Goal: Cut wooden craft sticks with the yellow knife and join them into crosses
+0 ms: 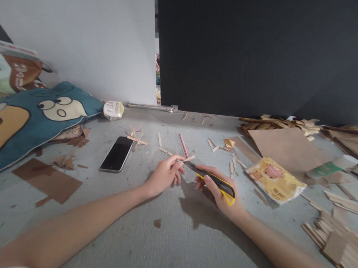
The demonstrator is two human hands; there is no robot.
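L hand (164,174) fingers (174,161) pinched shut on a stick (190,157): short, thin, flat, pale wood, free end poking right, held just above the grey floor (171,239) mid-frame. R hand (220,194) clamped round a yellow/black knife (215,180), thumb on top, dark tip at the stick; can't tell if touching. Phone (117,153) face up, left of L hand. Pink rod (183,145) just beyond. Yellow pack (275,179) near, to the right. Wood scraps (137,138) all about
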